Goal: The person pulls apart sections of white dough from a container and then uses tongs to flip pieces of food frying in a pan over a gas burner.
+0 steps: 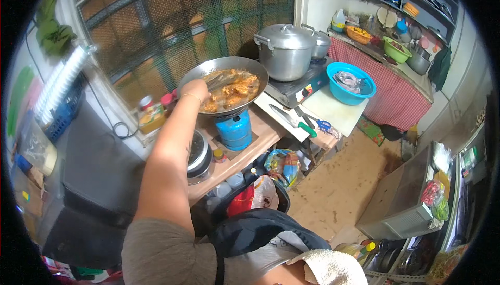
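Note:
My left hand (196, 91) is closed around a metal cooking utensil (219, 82), probably tongs, over a wide wok (203, 67). The utensil's far end reaches in among browned, bubbling food pieces (236, 89) in oil. Under the wok stands a blue gas cylinder (235, 130) on a wooden table (259, 129). My right hand is out of view; a white towel (332, 267) lies at the lower right by my body. To the right of the wok, a green-handled knife (291, 119) rests on a white board.
A lidded aluminium pot (287, 50) sits on a black gas stove (297, 89). Beside it, a blue basin (351, 84) holds a plastic bag. A rice cooker (199, 156) stands near my forearm. Below the table are bags and a bin (283, 195); a grey cabinet (398, 195) is at right.

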Action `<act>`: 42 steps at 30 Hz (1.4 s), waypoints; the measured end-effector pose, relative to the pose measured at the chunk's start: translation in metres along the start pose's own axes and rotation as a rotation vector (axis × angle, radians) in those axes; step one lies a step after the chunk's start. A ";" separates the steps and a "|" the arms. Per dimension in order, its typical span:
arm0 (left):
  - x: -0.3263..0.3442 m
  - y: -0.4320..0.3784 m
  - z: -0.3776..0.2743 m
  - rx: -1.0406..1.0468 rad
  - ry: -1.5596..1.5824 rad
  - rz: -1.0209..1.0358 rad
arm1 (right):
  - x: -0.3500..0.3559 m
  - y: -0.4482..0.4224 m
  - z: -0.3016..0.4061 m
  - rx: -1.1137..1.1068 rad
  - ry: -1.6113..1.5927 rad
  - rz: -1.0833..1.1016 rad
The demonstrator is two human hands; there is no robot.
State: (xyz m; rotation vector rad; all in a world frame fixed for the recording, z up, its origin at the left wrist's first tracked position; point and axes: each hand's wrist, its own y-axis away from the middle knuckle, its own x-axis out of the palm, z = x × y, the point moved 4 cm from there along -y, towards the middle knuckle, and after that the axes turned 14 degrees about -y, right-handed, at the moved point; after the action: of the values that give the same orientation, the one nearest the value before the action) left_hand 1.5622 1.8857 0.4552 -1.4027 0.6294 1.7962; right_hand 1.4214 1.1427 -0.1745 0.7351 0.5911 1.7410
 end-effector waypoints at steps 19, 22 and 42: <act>0.009 -0.078 -0.063 0.036 0.022 -0.071 | 0.038 0.101 -0.007 -0.150 -0.472 -0.104; 0.029 -0.099 -0.037 -0.022 0.288 0.104 | 0.004 0.076 -0.056 0.041 -0.295 -0.059; -0.011 -0.051 -0.005 -0.043 0.024 0.073 | 0.025 0.031 -0.003 -0.070 -0.277 -0.119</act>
State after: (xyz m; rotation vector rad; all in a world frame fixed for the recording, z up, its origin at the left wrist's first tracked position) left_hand 1.6077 1.9091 0.4678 -1.4488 0.6654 1.8623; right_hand 1.3943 1.1581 -0.1503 0.8568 0.3739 1.5104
